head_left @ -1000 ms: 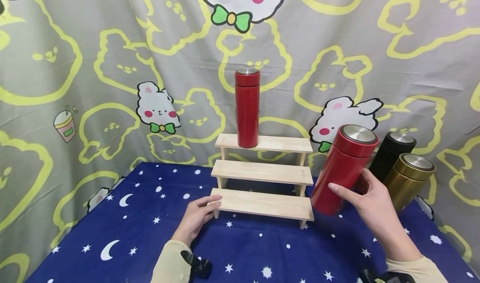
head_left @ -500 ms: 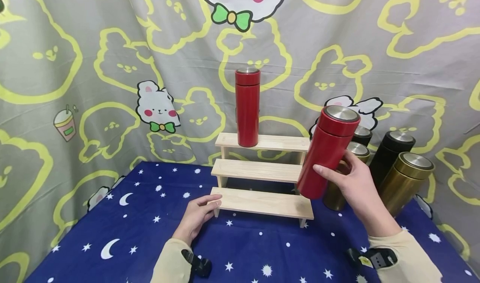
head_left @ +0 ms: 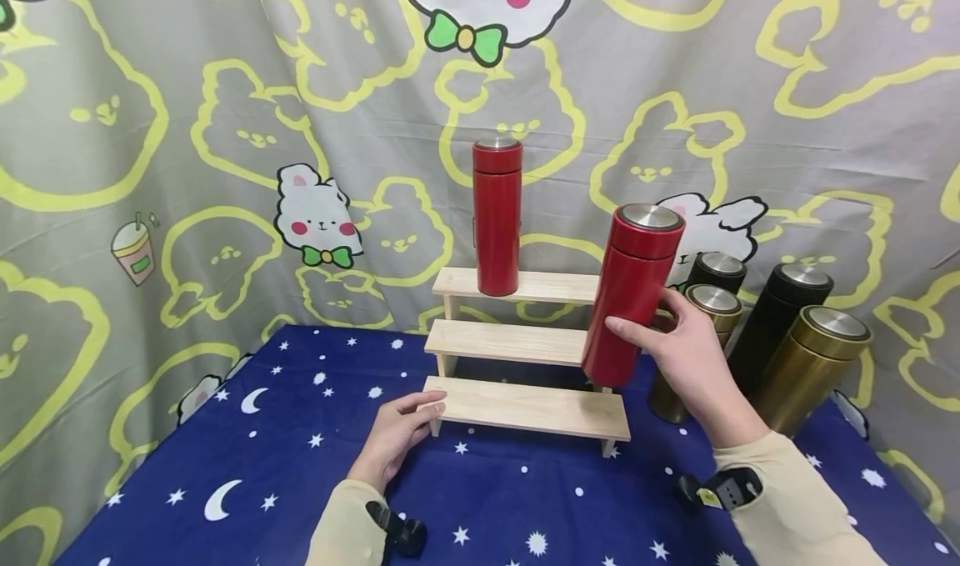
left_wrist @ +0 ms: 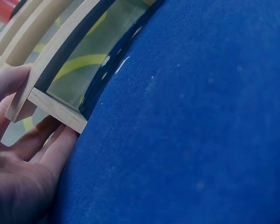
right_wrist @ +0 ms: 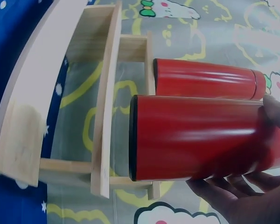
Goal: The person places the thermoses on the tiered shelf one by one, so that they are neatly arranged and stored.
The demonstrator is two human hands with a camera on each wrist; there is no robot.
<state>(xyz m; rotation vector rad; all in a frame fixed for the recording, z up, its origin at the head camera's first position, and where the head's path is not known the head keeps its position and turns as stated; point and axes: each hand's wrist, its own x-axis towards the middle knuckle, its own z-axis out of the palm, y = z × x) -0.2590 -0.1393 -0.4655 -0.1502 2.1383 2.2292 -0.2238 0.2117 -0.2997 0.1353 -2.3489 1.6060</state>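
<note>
My right hand [head_left: 693,358] grips a red bottle [head_left: 633,295] with a steel lid, held tilted in front of the right end of a three-step wooden shelf [head_left: 525,405]. In the right wrist view the held bottle [right_wrist: 200,137] has its dark base toward the shelf boards, fingers [right_wrist: 224,191] wrapped round its body. Another red bottle [head_left: 497,224] stands upright on the top step. My left hand [head_left: 397,437] holds the left end of the lowest step, and the left wrist view shows the thumb above the board [left_wrist: 25,100] and fingers [left_wrist: 60,144] by its leg.
Right of the shelf stand two gold bottles [head_left: 813,366] [head_left: 712,299] and two black bottles [head_left: 783,316] [head_left: 717,271]. A dark blue cloth [head_left: 285,466] with moons and stars covers the table. A patterned curtain [head_left: 187,132] hangs behind.
My right hand has carried the red bottle left and slightly upward, from beside the shelf to in front of its right end. More of the bottles behind it shows. My left hand stays at the shelf.
</note>
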